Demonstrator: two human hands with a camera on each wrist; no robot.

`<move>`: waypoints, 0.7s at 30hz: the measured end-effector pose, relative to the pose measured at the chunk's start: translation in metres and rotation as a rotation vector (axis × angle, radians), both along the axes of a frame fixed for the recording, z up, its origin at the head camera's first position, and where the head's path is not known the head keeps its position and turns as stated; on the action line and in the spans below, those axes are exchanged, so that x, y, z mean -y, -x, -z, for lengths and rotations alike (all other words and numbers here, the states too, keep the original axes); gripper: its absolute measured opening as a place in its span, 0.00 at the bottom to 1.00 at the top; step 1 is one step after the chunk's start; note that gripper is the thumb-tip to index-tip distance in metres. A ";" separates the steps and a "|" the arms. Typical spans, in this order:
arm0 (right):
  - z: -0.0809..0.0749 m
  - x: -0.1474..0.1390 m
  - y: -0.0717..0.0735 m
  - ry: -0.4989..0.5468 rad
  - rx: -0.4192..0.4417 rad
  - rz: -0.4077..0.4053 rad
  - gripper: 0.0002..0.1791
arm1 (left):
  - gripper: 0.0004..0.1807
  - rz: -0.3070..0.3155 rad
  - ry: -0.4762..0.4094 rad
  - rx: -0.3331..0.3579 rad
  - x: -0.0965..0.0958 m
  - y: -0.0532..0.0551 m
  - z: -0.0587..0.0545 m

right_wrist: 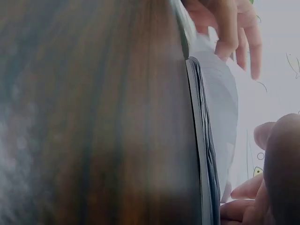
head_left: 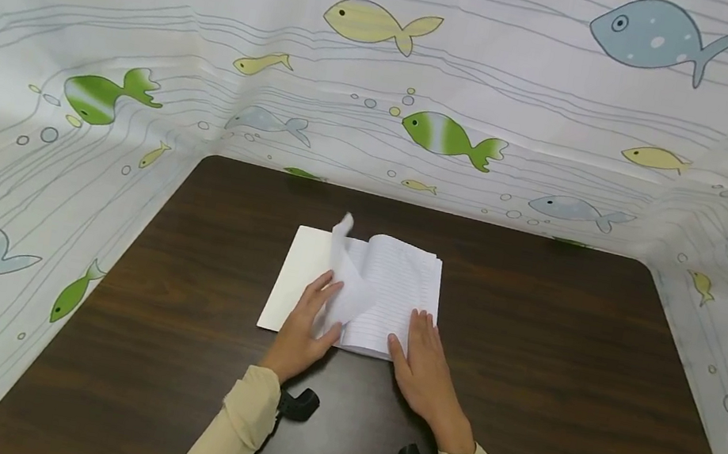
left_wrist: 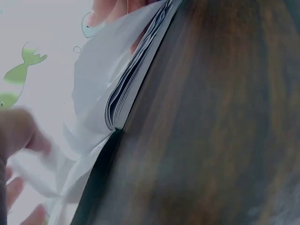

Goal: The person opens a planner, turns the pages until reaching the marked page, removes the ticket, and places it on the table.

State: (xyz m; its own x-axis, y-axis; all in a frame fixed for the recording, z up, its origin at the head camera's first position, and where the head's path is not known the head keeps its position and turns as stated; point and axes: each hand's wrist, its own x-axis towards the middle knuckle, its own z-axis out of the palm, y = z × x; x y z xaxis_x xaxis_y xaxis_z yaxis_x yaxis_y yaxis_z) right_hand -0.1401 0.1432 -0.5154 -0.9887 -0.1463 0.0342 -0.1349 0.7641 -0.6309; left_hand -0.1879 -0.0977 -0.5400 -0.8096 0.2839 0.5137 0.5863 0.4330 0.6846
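Observation:
A lined notebook (head_left: 397, 289) lies spread on the dark wooden table, its pages thicker on the right half. One loose white leaf (head_left: 347, 292) stands up near the fold, its top corner curled. My left hand (head_left: 302, 337) is over the left half, fingers spread against that leaf and thumb near the bottom edge by the fold. On the lower right of the lined page rests my right hand (head_left: 429, 374), fingers extended. In the left wrist view the page stack (left_wrist: 136, 70) shows edge-on, with the left thumb (left_wrist: 23, 133) blurred beside it.
A blank cream-white sheet or cover (head_left: 300, 264) forms the notebook's left side. Dark brown tabletop (head_left: 564, 373) surrounds it. A white fish-print cloth (head_left: 357, 97) rises along the back and both sides. Black wrist mounts (head_left: 300, 405) sit at the cream sleeves (head_left: 237, 423).

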 end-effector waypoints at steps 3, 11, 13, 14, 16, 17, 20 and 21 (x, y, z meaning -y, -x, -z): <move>-0.001 0.000 0.000 0.008 0.007 -0.002 0.41 | 0.41 -0.082 -0.009 -0.073 0.000 0.000 -0.001; -0.002 -0.002 0.000 -0.059 -0.031 -0.038 0.39 | 0.39 -0.171 0.102 -0.254 -0.001 0.004 -0.004; -0.001 -0.003 0.000 -0.076 -0.051 -0.047 0.38 | 0.36 -0.119 0.115 -0.241 -0.002 0.004 -0.004; -0.001 -0.003 0.000 -0.080 -0.059 -0.050 0.37 | 0.33 -0.084 0.112 -0.215 -0.003 0.003 -0.005; 0.000 -0.005 0.000 -0.076 -0.084 -0.054 0.37 | 0.28 -0.008 0.127 -0.153 -0.004 0.001 -0.004; 0.002 -0.006 0.000 -0.070 -0.095 -0.055 0.36 | 0.26 0.033 0.150 -0.117 -0.005 -0.001 -0.004; 0.007 -0.010 -0.002 -0.036 -0.102 -0.041 0.35 | 0.31 0.134 0.294 -0.015 -0.007 -0.005 -0.002; 0.010 -0.011 -0.002 -0.023 -0.108 -0.032 0.34 | 0.34 0.158 0.350 0.002 -0.008 -0.006 -0.001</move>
